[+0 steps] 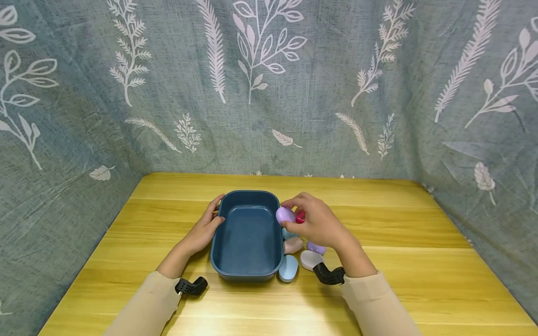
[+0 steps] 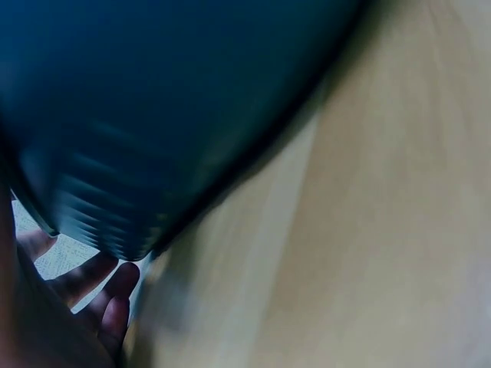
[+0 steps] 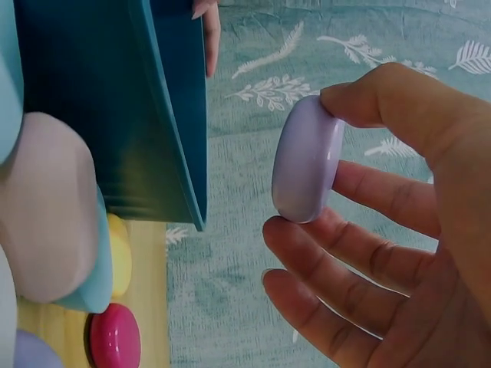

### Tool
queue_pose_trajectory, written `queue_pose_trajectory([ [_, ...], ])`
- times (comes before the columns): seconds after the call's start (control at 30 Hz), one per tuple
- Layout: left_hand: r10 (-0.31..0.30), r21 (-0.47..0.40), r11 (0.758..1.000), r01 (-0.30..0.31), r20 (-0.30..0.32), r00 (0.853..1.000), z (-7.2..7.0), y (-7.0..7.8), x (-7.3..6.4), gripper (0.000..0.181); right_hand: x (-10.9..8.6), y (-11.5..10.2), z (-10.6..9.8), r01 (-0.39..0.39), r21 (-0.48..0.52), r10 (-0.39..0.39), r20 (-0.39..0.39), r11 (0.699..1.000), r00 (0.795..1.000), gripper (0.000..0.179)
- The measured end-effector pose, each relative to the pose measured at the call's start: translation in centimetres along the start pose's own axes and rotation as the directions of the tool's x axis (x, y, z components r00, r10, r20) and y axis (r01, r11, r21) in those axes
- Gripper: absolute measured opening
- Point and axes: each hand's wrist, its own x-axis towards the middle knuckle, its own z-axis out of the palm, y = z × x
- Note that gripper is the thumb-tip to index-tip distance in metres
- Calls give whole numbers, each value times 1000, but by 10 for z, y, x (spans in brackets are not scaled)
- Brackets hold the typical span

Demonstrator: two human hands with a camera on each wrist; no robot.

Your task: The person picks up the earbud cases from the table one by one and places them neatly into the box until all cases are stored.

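My left hand [image 1: 204, 229] grips the left side of a dark blue rectangular bin [image 1: 249, 240], thumb at the rim and fingers along the outer wall. In the left wrist view, fingertips [image 2: 123, 280] lie against the ridged outside of the bin. Beside the right rim, my right hand [image 1: 315, 218] pinches a smooth, oval, light purple piece [image 1: 285, 215] shaped like a bar of soap. The right wrist view has that purple piece [image 3: 307, 161] between thumb and fingertips, apart from the bin wall. No piece shows inside the bin.
Right of the bin lie similar pieces: light blue [image 1: 288, 268], pinkish beige [image 1: 293, 245], white [image 1: 311, 260], purple [image 1: 317, 248] and magenta [image 1: 300, 217]. A yellow piece [image 3: 120, 255] shows in the right wrist view. Behind the wooden table [image 1: 399, 224] hangs a leaf-patterned curtain [image 1: 311, 126].
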Motion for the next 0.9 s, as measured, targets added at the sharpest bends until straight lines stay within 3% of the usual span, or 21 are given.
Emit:
queue_pose_trajectory([
  [0.57, 3, 33, 999, -4, 2, 1000, -1, -1, -1, 60, 0, -16, 14, 17, -42, -16, 35, 999, 999, 38],
  [0.9, -3, 60, 998, 5, -32, 999, 1, -32, 10, 47, 0, -21, 23, 74, -72, -70, 62, 995, 996, 39],
])
